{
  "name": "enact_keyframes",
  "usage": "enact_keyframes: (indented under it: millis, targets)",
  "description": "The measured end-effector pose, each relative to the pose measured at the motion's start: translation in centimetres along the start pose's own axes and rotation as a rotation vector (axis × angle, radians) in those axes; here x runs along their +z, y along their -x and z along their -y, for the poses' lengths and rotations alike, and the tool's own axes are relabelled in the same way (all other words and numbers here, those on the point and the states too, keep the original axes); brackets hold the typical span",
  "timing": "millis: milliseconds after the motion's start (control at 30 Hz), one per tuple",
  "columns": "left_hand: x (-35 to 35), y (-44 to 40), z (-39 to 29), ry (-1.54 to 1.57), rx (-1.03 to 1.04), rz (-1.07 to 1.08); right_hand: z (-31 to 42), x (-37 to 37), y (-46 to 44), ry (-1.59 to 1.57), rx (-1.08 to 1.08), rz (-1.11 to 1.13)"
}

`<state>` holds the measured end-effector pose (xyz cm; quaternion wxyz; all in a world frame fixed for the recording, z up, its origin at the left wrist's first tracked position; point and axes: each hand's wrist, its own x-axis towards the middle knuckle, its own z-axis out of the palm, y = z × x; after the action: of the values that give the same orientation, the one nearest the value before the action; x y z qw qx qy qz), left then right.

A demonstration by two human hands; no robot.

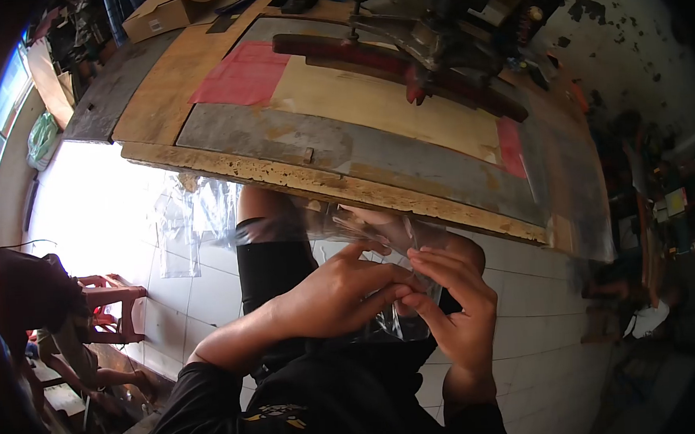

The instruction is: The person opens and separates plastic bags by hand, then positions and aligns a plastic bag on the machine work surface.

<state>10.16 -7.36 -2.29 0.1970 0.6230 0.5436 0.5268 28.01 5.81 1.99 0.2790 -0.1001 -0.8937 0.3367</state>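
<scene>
Above my lap, close to the front edge of the workbench, both hands come together on a clear plastic bag. My left hand has its fingers bent and pinched on the plastic. The fingertips of my right hand press on the same film from the other side, thumb near the left fingertips. Transparent film spreads above and below the hands; whether anything is inside it I cannot tell.
The workbench has a chipped wooden edge and carries a dark red metal bar with a clamp-like machine. More clear bags hang from its edge at left. A cardboard box sits at the back left, a red stool at left.
</scene>
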Motion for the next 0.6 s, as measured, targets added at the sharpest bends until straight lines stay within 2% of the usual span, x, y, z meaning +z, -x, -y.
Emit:
enact_keyframes:
  millis: [133, 233, 300, 433, 500, 600]
  targets:
    - [-0.5, 0.0, 0.4, -0.117, 0.073, 0.072, -0.8, 1.2, 0.5, -0.010, -0.017, -0.029]
    - [-0.8, 0.1, 0.4, -0.163, 0.077, 0.081, -0.8, 2.3, 0.5, -0.136, 0.019, -0.083]
    - [-1.0, -0.1, 0.0, -0.242, 0.079, 0.047, -1.0, 2.4, 0.4, -0.156, 0.058, -0.061]
    - [-1.1, 0.2, 0.1, -0.173, 0.014, 0.015, -1.5, 2.5, 0.4, -0.161, 0.066, -0.036]
    - [-1.2, 0.4, -0.2, -0.116, -0.060, -0.109, -1.5, 2.7, 0.5, -0.196, 0.097, -0.041]
    - [-1.2, 0.6, -0.4, -0.148, -0.054, -0.165, -1.8, 2.7, 0.7, -0.242, 0.143, -0.108]
